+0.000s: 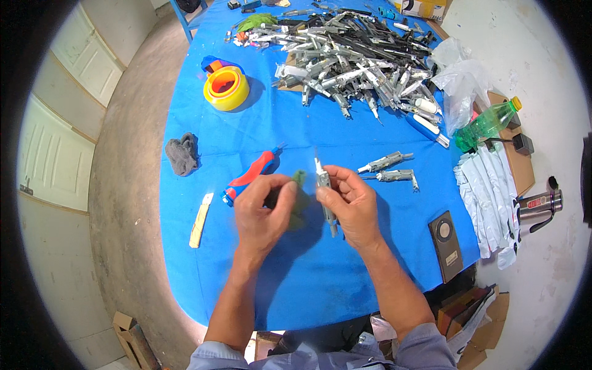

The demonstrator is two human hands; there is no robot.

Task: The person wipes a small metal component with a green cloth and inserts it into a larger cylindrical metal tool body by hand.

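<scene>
My left hand (pixel 260 209) is pinched on a green cloth (pixel 298 203), which hangs blurred from the fingers above the blue tablecloth. In my right hand (pixel 354 206) stands a slim grey-and-white mechanism with a thin metal shaft (pixel 324 179), upright between thumb and fingers, its tip pointing away from me. The cloth and the mechanism are a little apart. Left of my left hand lies a red-and-blue screwdriver (pixel 253 169), partly covered by that hand. Two similar grey mechanisms (pixel 387 161) rest on the table to the right of my right hand.
A large heap of mechanisms (pixel 357 61) covers the far table. Yellow tape (pixel 226 89), a grey rag (pixel 181 154) and a pale strip (pixel 201 221) lie left. At right are a green bottle (pixel 487 125), plastic bags (pixel 487 197) and a dark phone-like device (pixel 445 246).
</scene>
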